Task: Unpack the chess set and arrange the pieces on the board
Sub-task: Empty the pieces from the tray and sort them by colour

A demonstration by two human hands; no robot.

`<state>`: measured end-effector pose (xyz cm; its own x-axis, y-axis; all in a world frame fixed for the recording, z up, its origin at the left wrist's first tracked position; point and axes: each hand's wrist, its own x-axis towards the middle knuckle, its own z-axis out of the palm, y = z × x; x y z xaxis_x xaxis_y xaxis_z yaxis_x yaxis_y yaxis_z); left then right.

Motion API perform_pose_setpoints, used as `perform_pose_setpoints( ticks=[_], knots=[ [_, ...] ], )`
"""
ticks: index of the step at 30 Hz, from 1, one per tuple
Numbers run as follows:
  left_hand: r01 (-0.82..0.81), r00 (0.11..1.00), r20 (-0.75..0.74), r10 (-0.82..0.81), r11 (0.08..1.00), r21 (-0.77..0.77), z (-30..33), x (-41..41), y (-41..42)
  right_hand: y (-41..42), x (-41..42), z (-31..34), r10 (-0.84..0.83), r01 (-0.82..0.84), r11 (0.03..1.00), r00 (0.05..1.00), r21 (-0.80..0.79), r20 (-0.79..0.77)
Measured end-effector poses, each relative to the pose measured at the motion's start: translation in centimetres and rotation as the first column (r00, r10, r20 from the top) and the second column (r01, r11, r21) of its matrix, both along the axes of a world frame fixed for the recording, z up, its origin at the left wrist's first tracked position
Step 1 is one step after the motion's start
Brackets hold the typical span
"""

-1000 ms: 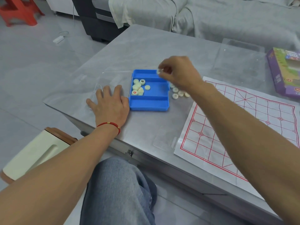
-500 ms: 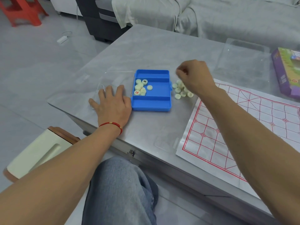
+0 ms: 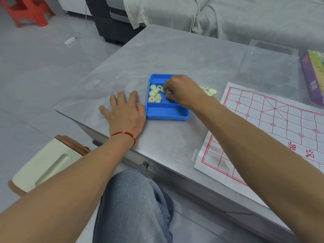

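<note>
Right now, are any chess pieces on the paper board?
No, the paper board is bare; pieces sit in the blue tray and in a pile beside it.

Bare arms, a red cord bracelet (image 3: 124, 134) with gold beads, grey-blue jeans (image 3: 133, 206).

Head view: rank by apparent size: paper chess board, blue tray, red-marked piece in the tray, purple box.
1. Paper chess board, largest, though cut off at the right edge.
2. Blue tray.
3. Red-marked piece, smallest.
Purple box: mostly out of frame, so unranked.
</note>
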<state>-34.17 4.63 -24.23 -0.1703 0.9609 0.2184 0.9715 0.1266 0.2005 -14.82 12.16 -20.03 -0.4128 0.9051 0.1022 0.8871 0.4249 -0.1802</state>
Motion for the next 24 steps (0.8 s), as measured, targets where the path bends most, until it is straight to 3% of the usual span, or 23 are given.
perform_pose_setpoints(
  ticks=[9, 16, 24],
  knots=[
    [0.004, 1.0, -0.01, -0.004, 1.0, -0.004, 0.0, 0.0, 0.0, -0.4, -0.9, 0.5, -0.097, 0.097, 0.995, 0.995, -0.021, -0.003],
    [0.001, 1.0, -0.015, -0.001, 1.0, 0.001, 0.0, 0.0, 0.0, -1.1, -2.4, 0.5, -0.174, 0.169, 0.979, 0.984, 0.11, 0.036],
    [-0.001, 1.0, -0.001, 0.001, 1.0, -0.012, 0.2, 0.1, -0.1, -0.5, -3.1, -0.5, -0.208, 0.212, 0.975, 0.976, 0.071, -0.066]
  ],
)
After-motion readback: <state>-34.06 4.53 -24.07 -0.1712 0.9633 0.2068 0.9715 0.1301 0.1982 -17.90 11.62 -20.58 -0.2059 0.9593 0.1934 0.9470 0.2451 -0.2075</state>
